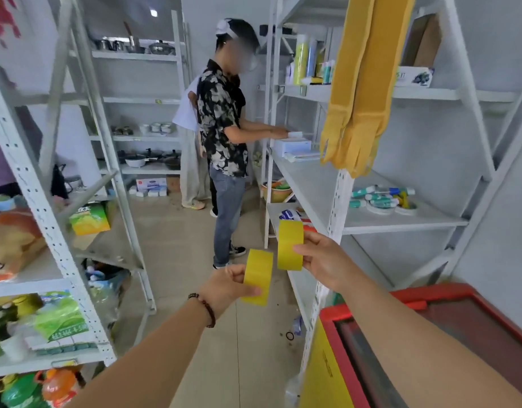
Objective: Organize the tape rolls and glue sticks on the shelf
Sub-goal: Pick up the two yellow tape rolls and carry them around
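Note:
I hold two yellow tape rolls in front of me over the aisle. My left hand (227,285) grips the lower tape roll (258,276) by its edges. My right hand (324,260) pinches the upper tape roll (290,245), which stands a little higher and to the right. The two rolls are close together but apart. On the white shelf (401,220) to my right lie several teal and white glue sticks (377,197) beside flat white tape rolls (385,208), all bunched near the back.
A person in a patterned shirt (223,122) stands in the aisle ahead, handling boxes on the right rack. Yellow gloves (357,98) hang over the shelf post. A red-rimmed crate (430,334) sits under my right arm. Racks of goods (59,313) line the left side.

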